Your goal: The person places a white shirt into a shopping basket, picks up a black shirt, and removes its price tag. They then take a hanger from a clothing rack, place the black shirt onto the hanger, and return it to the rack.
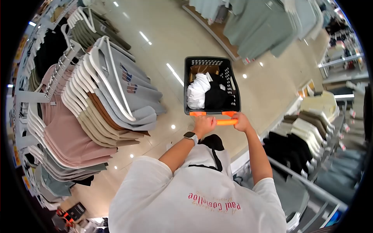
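My left hand and my right hand are both wrapped round the orange handle of a black shopping basket cart. The basket is in front of me, with perforated walls. Inside it lie a crumpled white garment on the left and a black garment on the right. Behind them a brown cardboard piece leans at the far end. A watch sits on my left wrist.
To the left, a rack holds several shirts on white hangers, with a grey printed shirt in front. Green-grey garments hang over a low platform ahead. On the right, black clothes hang from another rack. Shiny floor runs between.
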The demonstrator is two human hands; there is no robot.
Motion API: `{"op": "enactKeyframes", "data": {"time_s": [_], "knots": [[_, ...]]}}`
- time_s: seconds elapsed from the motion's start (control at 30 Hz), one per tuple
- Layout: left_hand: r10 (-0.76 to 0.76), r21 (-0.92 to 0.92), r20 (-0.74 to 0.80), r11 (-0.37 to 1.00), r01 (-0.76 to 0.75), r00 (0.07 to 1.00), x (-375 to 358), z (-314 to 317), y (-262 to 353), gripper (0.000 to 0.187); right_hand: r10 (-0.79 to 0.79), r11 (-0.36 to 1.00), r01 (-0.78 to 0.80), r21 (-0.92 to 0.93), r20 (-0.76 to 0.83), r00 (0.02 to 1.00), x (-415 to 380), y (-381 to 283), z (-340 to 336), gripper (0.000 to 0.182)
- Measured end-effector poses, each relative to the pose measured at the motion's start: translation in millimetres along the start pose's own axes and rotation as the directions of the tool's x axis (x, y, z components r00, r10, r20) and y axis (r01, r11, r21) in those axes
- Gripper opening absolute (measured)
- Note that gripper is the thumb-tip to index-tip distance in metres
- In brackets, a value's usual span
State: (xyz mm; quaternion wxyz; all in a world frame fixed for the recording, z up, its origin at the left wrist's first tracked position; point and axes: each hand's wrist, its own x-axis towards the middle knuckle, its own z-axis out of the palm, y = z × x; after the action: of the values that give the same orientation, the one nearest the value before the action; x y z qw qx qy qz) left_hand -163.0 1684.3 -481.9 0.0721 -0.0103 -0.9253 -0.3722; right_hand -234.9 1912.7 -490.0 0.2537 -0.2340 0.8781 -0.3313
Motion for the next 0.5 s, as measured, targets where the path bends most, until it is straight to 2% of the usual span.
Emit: {"op": "enactKeyframes", "data": {"time_s": [0.17, 0.23, 0.27, 0.3, 0.4, 0.5], "knots": [[-0.046, 0.009, -0.057, 0.999, 0.046, 0.997, 58, 7, -22, 0.026, -0.031, 0.999, 0.029, 0.018, 0.067, 0.997, 69, 7, -32, 0.018], [-0.073, 0.052, -0.113, 0.996, 0.079, 0.991, 83, 6, -26, 0.025, -0.118, 0.991, 0.109, 0.078, 0.122, 0.985, 101, 13, -46, 0.015], [-0.086, 0.061, -0.131, 0.994, 0.094, 0.988, 95, 7, -29, 0.025, -0.180, 0.978, 0.171, 0.117, 0.076, 0.981, 116, 15, -52, 0.013], [-0.101, 0.068, -0.147, 0.991, 0.112, 0.984, 108, 7, -33, 0.024, -0.208, 0.973, 0.196, 0.118, 0.098, 0.973, 132, 17, -57, 0.013], [-0.135, 0.069, -0.184, 0.986, 0.150, 0.974, 136, 12, -47, 0.024, -0.192, 0.967, 0.164, 0.192, 0.137, 0.972, 166, 22, -72, 0.013], [-0.206, 0.074, -0.213, 0.971, 0.226, 0.955, 176, 7, -53, 0.024, -0.247, 0.961, 0.200, 0.188, 0.272, 0.930, 215, 29, -95, 0.013]]}}
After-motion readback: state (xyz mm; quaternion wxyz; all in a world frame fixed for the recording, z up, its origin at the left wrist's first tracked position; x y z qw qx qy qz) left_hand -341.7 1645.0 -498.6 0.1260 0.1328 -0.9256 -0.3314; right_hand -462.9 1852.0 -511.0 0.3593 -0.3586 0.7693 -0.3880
